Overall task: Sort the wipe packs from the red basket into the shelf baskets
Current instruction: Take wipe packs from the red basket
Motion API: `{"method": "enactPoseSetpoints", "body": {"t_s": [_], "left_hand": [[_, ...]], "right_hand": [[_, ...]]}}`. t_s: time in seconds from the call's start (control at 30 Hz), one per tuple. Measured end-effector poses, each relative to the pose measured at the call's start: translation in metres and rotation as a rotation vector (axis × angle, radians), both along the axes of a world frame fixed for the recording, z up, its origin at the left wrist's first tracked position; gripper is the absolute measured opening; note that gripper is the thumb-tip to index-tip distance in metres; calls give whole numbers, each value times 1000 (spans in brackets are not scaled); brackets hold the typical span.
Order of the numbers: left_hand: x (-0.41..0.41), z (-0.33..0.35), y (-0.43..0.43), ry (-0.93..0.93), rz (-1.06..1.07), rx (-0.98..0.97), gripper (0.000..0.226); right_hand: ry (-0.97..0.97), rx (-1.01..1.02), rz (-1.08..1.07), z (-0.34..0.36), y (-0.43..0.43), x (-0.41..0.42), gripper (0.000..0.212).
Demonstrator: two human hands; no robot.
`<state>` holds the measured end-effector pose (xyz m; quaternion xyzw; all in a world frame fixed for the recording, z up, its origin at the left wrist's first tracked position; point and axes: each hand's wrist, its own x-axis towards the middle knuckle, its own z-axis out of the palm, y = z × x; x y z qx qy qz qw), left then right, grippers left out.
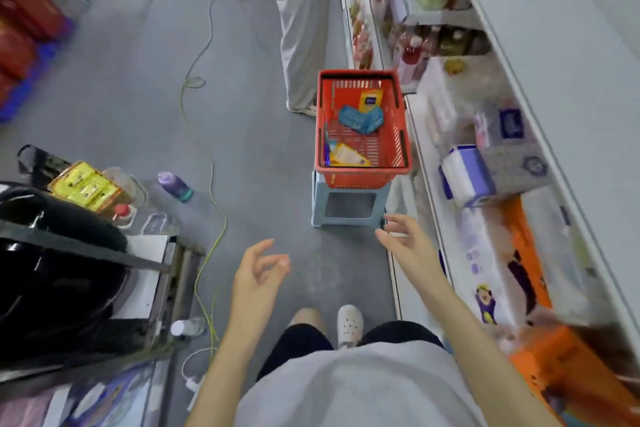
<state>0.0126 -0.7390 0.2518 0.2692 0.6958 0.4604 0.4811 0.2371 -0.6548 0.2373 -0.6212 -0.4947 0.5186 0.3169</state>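
Grey floor (138, 97) runs down a shop aisle, with stocked shelves (540, 55) along the right. Ahead, a red basket (407, 135) sits on a small stool (349, 184) just beside the shelves, its long axis pointing away down the aisle; teal packs (360, 118) lie mid-basket and a yellow pack (348, 156) lies at the near end. Left hand (256, 274) and right hand (405, 239) hover empty, fingers loosely apart

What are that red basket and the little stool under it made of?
The red basket looks like moulded plastic: uniform colour, slotted walls and floor. The pale blue stool beneath it also seems plastic, matte, with a moulded cut-out side.
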Motion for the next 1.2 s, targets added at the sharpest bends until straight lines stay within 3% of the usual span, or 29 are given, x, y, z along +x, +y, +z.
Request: {"method": "enactPoseSetpoints", "body": {"t_s": [0.2,0.53,0.7,0.9,1.0,1.13,1.2], "left_hand": [[-33,-30,102,-27,28,-168,30],[-73,-66,365,71,-306,-261,37],[-38,-131,447,36,-406,-307,22],[19,-231,478,-10,-373,-467,24],[34,-275,481,19,-372,-555,11],[40,-319,475,11,-326,-716,18],[42,-338,470,13,-286,-864,35]], "right_hand": [[-55,-108,-3,-24,126,-28,28],[-38,-233,-238,-88,287,-35,31],[-85,-338,-229,-159,347,-23,31],[-187,-464,-38,-274,407,-16,41],[-338,-444,140,-324,430,-11,55],[-419,-401,372,-371,453,-13,90],[-443,-392,483,-387,457,-16,97]]}}
